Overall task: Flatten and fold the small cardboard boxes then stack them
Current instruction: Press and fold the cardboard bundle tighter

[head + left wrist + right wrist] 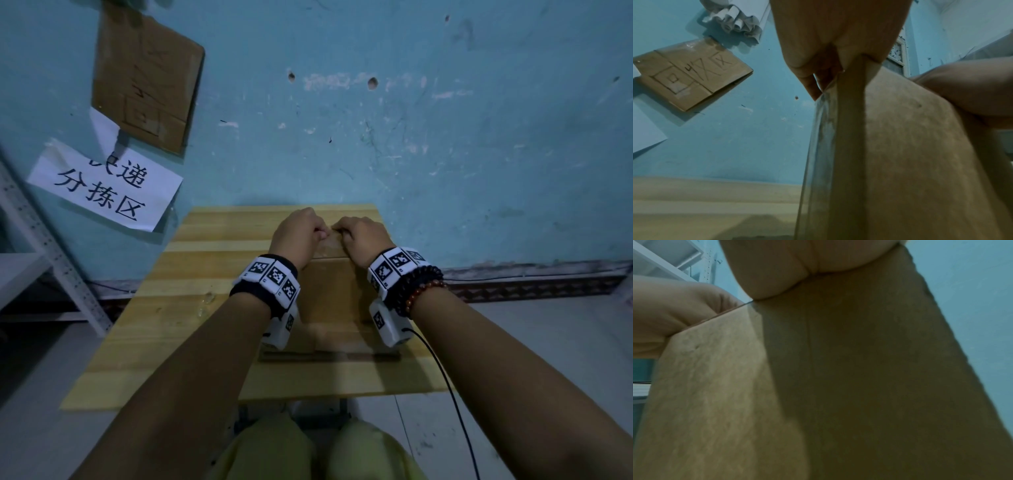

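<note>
Hands first, from the head view: the left hand [297,233] and right hand [363,240] sit close together at the far edge of a cardboard box [334,301], fingers curled over that edge and gripping it, knuckles nearly touching. The box stands on a wooden table [205,308], roughly centred, between the two forearms and near the table's far side, which stands against a blue wall [411,137]. To do this step well, I judge the hands should spread apart along the edge before pressing, so the panel collapses evenly rather than buckling in the middle. Open tabletop lies to the left of the box and a narrower strip to the right; the wall close behind leaves little room to push forward. A paper sign [102,192] and a cardboard sheet [147,75] hang on the wall at upper left. From the left wrist view, the fingers [812,87] hook over the box's top corner, where a strip of clear tape [824,129] runs down the edge; that tape may resist folding. The right hand shows at the right edge of this view, on the same box. From the right wrist view, the heel of the right hand presses on the top edge, its fingers hidden behind the board, and the left hand grips the neighbouring corner; a white shelf [674,256] stands behind.
</note>
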A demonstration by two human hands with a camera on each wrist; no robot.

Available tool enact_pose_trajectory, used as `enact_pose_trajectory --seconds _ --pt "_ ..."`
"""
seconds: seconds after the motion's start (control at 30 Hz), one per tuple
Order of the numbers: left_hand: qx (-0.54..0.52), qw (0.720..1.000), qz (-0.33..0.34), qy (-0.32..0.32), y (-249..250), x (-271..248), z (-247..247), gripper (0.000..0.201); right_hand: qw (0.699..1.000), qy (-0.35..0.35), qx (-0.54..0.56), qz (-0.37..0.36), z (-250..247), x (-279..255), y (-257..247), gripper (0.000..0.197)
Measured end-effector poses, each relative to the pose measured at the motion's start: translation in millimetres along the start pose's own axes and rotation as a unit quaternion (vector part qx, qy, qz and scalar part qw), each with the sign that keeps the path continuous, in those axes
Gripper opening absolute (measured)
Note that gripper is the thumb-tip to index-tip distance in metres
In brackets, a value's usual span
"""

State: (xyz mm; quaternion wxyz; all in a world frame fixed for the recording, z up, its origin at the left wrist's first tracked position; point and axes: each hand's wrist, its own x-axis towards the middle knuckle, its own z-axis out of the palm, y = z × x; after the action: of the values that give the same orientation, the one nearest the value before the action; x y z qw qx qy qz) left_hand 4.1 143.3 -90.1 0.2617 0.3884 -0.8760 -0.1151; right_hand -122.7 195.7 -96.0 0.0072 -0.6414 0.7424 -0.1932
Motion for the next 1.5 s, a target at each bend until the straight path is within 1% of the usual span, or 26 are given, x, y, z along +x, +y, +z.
enact_pose_trajectory --seconds 0.17,0.33,0.5,0.67,0.73,0.8,0.87,0.93,1.07,1.17,1.23,1.4,1.5 --pt "0.058 0.998 0.029 -0.020 -3 3 -4 0.019 1.000 -0.002 -0.005 -0.003 -1 0 0 0.037" --pt "0.085 0.992 0.060 -0.073 -3 6 -6 0.013 1.000 -0.004 -0.006 -0.002 -2 0 -1 0.037" --pt "0.093 0.985 0.063 -0.131 -1 9 -7 0.009 1.000 -0.009 -0.007 0.000 -2 0 -1 0.036" --pt "0.100 0.979 0.061 -0.166 -2 11 -6 0.008 1.000 -0.010 -0.015 0.003 -2 0 -1 0.033" --pt "0.103 0.980 0.065 -0.158 -2 9 -7 0.009 1.000 -0.007 -0.012 0.002 -1 0 -1 0.035" --pt "0.089 0.986 0.065 -0.125 -6 6 -6 0.008 1.000 -0.008 -0.008 0.001 -1 1 -1 0.036" --pt "0.086 0.990 0.067 -0.092 -10 4 -5 0.020 1.000 -0.010 -0.010 -0.001 -1 0 -1 0.037" --pt "0.115 0.987 0.071 -0.086 -10 4 -5 0.027 1.000 -0.011 -0.013 -0.001 -1 -1 -1 0.037" --pt "0.210 0.969 0.094 -0.095 -3 1 -10 0.029 1.000 -0.009 -0.012 -0.003 -2 0 -1 0.037" --pt "0.306 0.938 0.137 -0.082 5 -3 -12 0.027 1.000 -0.008 -0.013 -0.001 -2 -1 -2 0.037" --pt "0.346 0.922 0.150 -0.086 11 -2 -15 0.026 1.000 -0.007 -0.017 0.000 -3 -2 -2 0.037" --pt "0.362 0.909 0.177 -0.107 19 2 -23 0.029 1.000 -0.006 -0.017 -0.001 -5 -4 -4 0.035" --pt "0.357 0.909 0.185 -0.110 17 1 -24 0.031 1.000 -0.006 -0.019 0.002 -6 -5 -5 0.033"
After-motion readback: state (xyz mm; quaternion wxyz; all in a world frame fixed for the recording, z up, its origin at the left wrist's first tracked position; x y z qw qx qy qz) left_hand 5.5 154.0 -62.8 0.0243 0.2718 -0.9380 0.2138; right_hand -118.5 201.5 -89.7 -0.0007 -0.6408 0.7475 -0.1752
